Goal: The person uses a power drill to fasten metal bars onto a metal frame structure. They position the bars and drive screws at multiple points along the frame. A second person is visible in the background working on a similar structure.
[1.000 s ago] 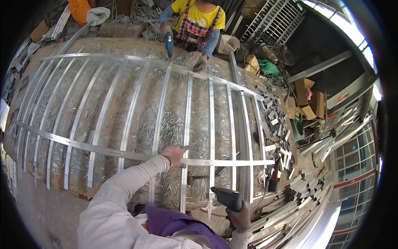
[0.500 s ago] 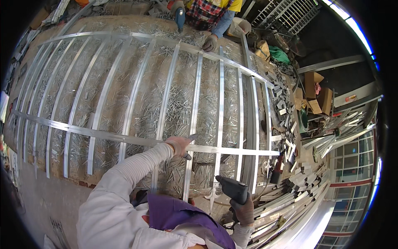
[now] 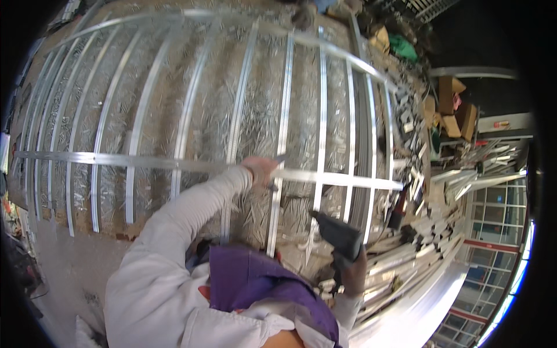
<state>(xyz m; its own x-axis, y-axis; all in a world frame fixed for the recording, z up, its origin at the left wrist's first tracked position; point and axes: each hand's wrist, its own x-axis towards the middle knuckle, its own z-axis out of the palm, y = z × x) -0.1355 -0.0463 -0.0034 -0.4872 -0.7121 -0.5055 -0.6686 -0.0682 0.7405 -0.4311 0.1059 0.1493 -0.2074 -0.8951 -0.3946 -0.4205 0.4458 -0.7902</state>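
Observation:
A large frame of silvery metal bars lies in front of me, its slats crossing two long rails. My left hand (image 3: pixel 262 171) is closed around the near rail (image 3: pixel 331 178), where a slat (image 3: pixel 285 110) crosses it. Grey fingertips show on both sides of that rail. In my right hand (image 3: pixel 354 271) is a dark power drill (image 3: pixel 339 235), held by its grip and pointing up and left. Its tip is apart from the frame, short of the near rail. Motion smears the drill and both hands a little.
Short metal offcuts (image 3: pixel 249 124) litter the surface under the frame. A co-worker's gloved hand (image 3: pixel 303 17) is by the far rail. On the right lie a pile of long metal profiles (image 3: pixel 389 272) and open cardboard boxes (image 3: pixel 449 95). A dark red-and-black tool (image 3: pixel 397 211) rests by the rail's right end.
The whole view has shifted, so the frame sits higher and the co-worker is mostly cut off at the top. My left hand still holds the rail; the drill stays in my right hand.

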